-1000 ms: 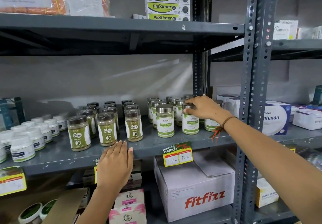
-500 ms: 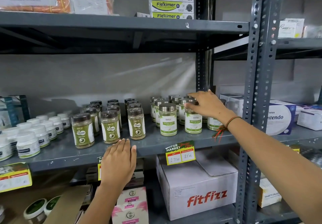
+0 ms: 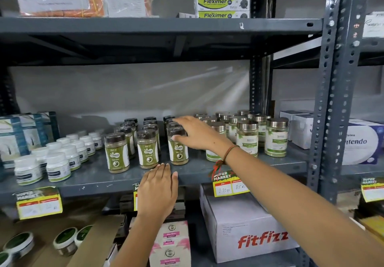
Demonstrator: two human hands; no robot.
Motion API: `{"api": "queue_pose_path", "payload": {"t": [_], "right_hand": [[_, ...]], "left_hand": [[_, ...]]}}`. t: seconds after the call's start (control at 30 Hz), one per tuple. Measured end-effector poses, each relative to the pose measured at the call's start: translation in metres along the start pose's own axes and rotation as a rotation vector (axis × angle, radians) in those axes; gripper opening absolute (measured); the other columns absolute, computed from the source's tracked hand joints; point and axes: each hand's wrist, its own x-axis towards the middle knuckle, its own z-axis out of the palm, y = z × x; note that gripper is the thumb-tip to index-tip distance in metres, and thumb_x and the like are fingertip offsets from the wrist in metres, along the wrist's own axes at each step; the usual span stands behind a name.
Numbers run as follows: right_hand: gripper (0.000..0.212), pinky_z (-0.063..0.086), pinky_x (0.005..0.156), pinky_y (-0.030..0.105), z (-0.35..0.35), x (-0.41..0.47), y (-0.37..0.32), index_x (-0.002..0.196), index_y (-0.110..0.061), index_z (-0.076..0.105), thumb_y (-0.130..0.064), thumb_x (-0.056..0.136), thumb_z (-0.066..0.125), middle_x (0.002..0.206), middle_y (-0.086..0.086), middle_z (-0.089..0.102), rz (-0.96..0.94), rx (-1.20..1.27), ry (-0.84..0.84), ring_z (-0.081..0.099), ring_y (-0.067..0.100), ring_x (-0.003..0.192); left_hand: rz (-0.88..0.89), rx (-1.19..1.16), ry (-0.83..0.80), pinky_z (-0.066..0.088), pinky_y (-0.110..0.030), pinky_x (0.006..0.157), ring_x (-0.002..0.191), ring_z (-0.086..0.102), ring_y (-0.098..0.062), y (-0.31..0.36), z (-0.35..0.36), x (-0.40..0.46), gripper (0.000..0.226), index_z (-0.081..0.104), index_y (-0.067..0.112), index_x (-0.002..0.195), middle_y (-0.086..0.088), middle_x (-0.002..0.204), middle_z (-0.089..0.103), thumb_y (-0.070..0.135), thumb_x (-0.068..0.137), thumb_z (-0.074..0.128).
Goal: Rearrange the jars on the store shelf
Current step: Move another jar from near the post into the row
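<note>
A person's right hand [image 3: 195,134], fingers spread and holding nothing, reaches over the brown-lidded green-labelled jars [image 3: 178,146] on the grey metal shelf [image 3: 93,178]; the left hand [image 3: 158,189] rests flat, empty, at the shelf's edge. Likely next: closing round one jar.

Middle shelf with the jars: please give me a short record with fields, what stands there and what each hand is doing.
left group: white bottles
centre group: brown-lid Gaska jars, in rows
right group: silver-lid jars
right hand: open, reaching to the rightmost front Gaska jar, no closed grip
left hand: flat on the shelf edge, holds nothing
below: Fitfizz box
</note>
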Motion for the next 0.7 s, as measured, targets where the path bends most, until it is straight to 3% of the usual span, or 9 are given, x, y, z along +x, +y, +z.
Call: {"api": "queue_pose_path", "payload": {"t": [0.2, 0.7], "right_hand": [[0.078, 0.04, 0.107, 0.043, 0.015, 0.012, 0.001, 0.151, -0.018, 0.036, -0.051, 0.086, 0.064, 0.148, 0.013, 0.045, 0.06, 0.005, -0.079, 0.046, 0.032, 0.133], [0.08, 0.045, 0.101, 0.042, 0.01, 0.006, -0.001, 0.148, -0.016, 0.04, -0.053, 0.083, 0.068, 0.138, 0.014, 0.054, 0.032, -0.001, -0.032, 0.052, 0.031, 0.126]], "left_hand": [[0.012, -0.001, 0.013, 0.046, -0.039, 0.096, 0.108, 0.063, -0.023, -0.002, 0.002, 0.0, 0.047, 0.067, 0.006, 0.114, -0.011, 0.113, 0.07, 0.038, 0.096, 0.036], [0.026, 0.004, 0.049, 0.046, -0.038, 0.096, 0.108, 0.062, -0.023, -0.004, 0.004, 0.002, 0.047, 0.067, 0.007, 0.114, -0.01, 0.113, 0.07, 0.038, 0.096, 0.037]]}}
